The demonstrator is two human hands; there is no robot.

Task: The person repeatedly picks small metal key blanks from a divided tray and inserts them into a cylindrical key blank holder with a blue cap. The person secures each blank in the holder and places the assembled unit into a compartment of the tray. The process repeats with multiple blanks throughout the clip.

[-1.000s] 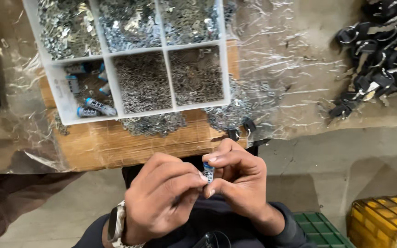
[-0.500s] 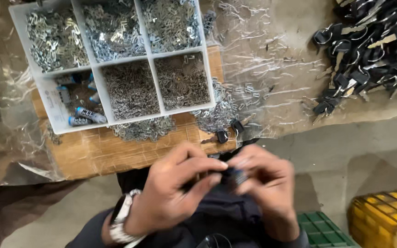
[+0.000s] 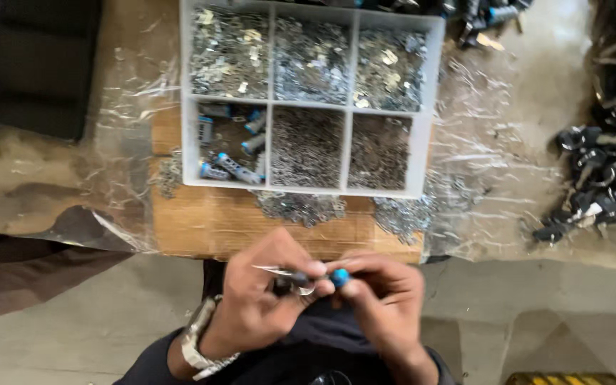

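My left hand (image 3: pixel 262 303), with a metal watch on its wrist, pinches a thin pointed metal tool (image 3: pixel 279 270) that lies level and points left. Its thumb meets my right hand (image 3: pixel 383 299), whose fingertips grip a small blue-tipped part (image 3: pixel 339 277). The two hands touch just below the front edge of a wooden board (image 3: pixel 208 222). On that board stands a white six-compartment tray (image 3: pixel 186 107): five cells hold small silvery metal pieces, and the lower-left cell holds several blue-tipped cylinders (image 3: pixel 237 168).
Loose metal bits (image 3: pixel 301 207) are spilled on the board in front of the tray. Crinkled clear plastic (image 3: pixel 479 164) covers the bench. A pile of black-headed keys (image 3: pixel 600 178) lies at the right and a black block (image 3: pixel 44 64) at the upper left.
The view has swung, so the tray sits more to the middle. My hands are lower in the picture, and the blue-tipped part and thin tool now show between the fingers.
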